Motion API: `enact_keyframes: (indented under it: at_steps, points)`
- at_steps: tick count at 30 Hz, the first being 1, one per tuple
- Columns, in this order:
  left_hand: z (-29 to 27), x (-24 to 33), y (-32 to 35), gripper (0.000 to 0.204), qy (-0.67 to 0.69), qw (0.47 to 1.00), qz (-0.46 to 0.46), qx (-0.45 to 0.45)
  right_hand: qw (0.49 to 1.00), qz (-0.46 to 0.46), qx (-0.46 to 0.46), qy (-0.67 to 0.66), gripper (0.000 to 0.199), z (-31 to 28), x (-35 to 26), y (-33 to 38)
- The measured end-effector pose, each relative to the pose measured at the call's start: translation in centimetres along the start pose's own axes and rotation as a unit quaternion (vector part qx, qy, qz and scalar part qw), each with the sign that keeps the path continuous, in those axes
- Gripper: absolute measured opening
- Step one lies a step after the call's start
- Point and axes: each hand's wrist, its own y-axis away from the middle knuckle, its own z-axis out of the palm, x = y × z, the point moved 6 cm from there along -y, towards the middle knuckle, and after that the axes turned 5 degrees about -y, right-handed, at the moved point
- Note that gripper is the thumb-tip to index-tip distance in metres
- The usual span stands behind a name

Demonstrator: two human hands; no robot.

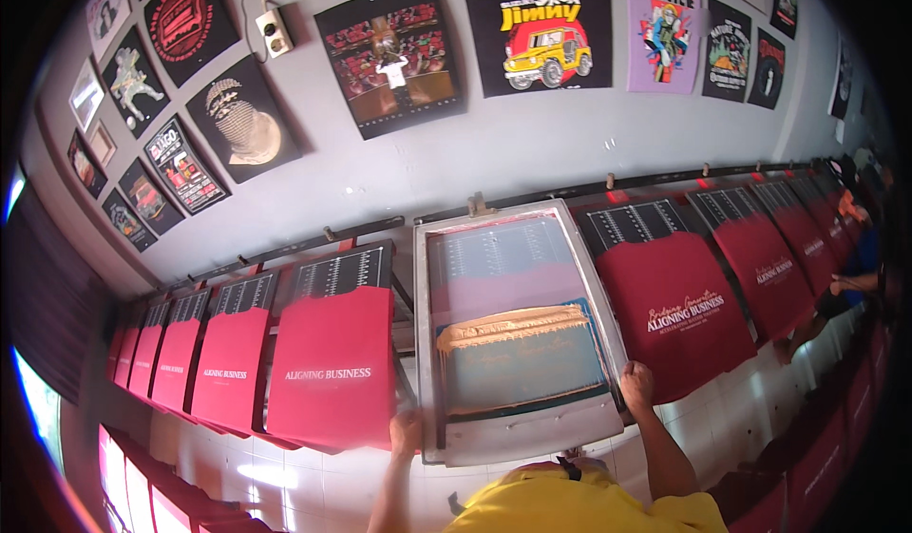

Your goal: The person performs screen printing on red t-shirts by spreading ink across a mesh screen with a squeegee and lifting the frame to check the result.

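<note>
A screen printing frame [425, 343] with pale rails stands in front of me over one of the boards in the row. Its mesh carries a teal-edged stencil area [522, 386], and a thick band of gold-orange ink [513, 328] lies across the upper part of it. My left hand [406, 431] is closed at the frame's near left corner. Along the near part of the right rail, my right hand [636, 386] is closed too. Red printed shirts on boards flank the frame, one at the left [332, 371] and one at the right [670, 310].
More red shirts [223, 371] on boards run away to both sides along a dark rail [285, 251]. Another person [860, 257] is at the far right. A second row of red shirts [171, 485] lies at lower left. Printed posters [389, 58] cover the grey wall.
</note>
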Motion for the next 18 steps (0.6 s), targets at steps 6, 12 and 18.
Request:
enact_keyframes:
  at_steps: [6, 12, 18]
  points:
    - [-1.6, 2.0, 1.5, 0.023, -0.047, 0.981, 0.124, 0.142, 0.998, -0.002, 0.023, -0.064, 0.025, -4.2, -3.5, 0.5]
    - [-2.3, 14.4, 10.9, 0.044, 0.141, 0.944, 0.113, -0.276, 0.871, -0.367, -0.274, -0.176, 0.059, -6.9, -15.9, 7.2]
    - [9.1, 10.1, 16.1, 0.039, 0.118, 0.806, -0.006, -0.580, 0.841, -0.449, -0.299, 0.039, 0.062, -4.5, -17.8, 10.2]
